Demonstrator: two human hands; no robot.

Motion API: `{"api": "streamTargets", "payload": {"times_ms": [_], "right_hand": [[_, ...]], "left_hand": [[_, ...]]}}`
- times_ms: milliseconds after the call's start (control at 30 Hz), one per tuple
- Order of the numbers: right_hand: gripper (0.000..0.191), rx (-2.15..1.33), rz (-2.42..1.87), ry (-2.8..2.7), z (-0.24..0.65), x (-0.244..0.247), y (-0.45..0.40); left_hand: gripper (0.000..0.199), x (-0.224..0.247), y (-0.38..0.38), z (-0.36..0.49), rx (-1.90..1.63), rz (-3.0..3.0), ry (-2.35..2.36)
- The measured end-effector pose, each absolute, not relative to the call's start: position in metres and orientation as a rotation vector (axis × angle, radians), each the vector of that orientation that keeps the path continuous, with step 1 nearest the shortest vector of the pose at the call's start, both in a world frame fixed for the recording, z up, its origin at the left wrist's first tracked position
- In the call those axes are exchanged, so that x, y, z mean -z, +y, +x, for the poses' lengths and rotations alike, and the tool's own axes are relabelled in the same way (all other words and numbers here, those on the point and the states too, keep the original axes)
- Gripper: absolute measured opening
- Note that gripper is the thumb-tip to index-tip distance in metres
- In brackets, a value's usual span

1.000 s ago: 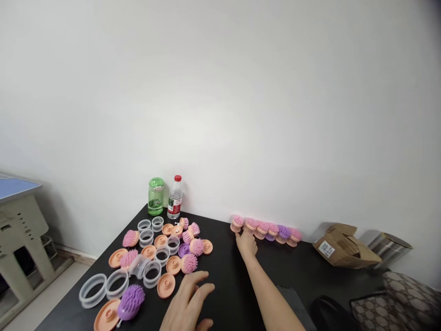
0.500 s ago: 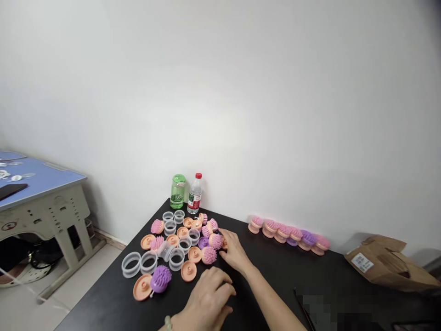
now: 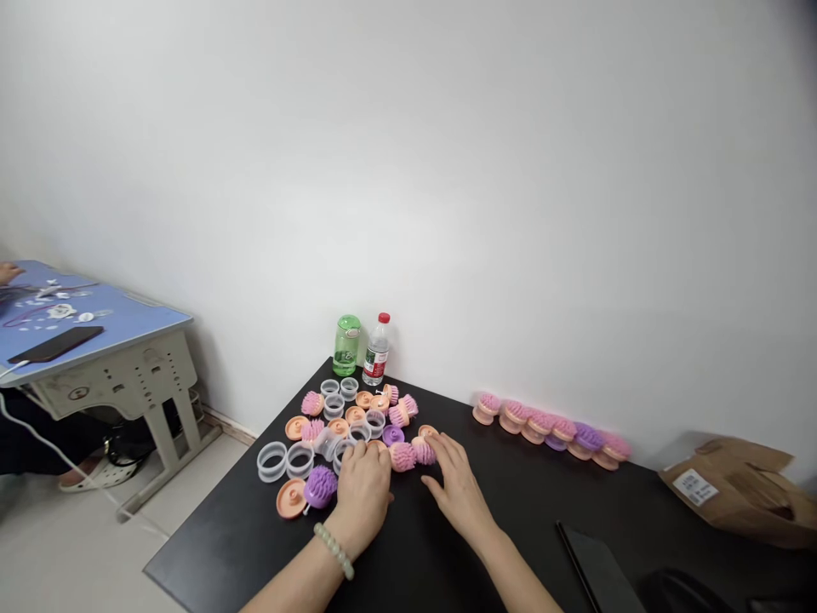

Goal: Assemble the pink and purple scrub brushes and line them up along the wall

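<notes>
A black table [image 3: 242, 553] meets the wall, with a cardboard parcel [image 3: 734, 492] at its right end and a row of assembled pink and purple brushes [image 3: 549, 432] along the back edge. A green bottle [image 3: 347, 346] and a red-capped water bottle [image 3: 376, 351] stand behind a loose pile of orange discs [image 3: 292, 498], clear rings [image 3: 272, 461] and bristle heads [image 3: 320, 486]. The left hand [image 3: 362, 494], curled, rests on the pile's front edge; whether it grips anything cannot be told. The open right hand [image 3: 457, 489] has its fingertips [image 3: 429, 482] just beside a pink bristle head [image 3: 422, 451].
</notes>
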State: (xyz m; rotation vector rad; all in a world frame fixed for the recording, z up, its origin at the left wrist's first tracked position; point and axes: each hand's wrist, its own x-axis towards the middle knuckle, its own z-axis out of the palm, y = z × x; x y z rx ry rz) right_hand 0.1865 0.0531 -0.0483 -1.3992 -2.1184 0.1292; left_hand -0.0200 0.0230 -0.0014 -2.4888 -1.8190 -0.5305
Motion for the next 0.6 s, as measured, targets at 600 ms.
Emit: {"api": "streamTargets", "payload": {"times_ms": [600], "right_hand": [[0.072,-0.266,-1.147,-2.353,0.110,0.044,0.011]], "left_hand": [[0.024,-0.012,0.037,-0.049,0.803,-2.245,-1.948]]}}
